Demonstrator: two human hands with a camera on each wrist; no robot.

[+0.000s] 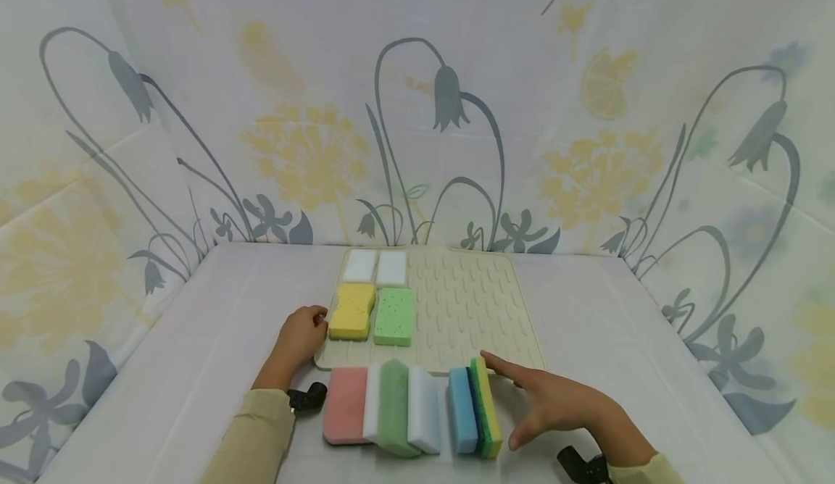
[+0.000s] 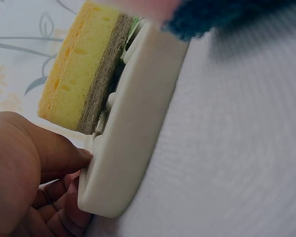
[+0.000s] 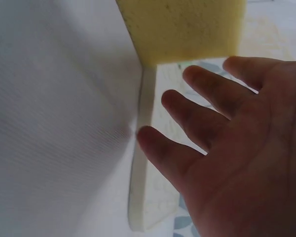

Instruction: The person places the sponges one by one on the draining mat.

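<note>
Resting my left hand [image 1: 301, 335] with curled fingers against the drying mat's [image 1: 476, 310] left edge, just beside the yellow sponge [image 1: 352, 311], I am spreading my right hand [image 1: 554, 401], fingers released, beside the yellow-green sponge [image 1: 485, 406] at the mat's front edge
</note>
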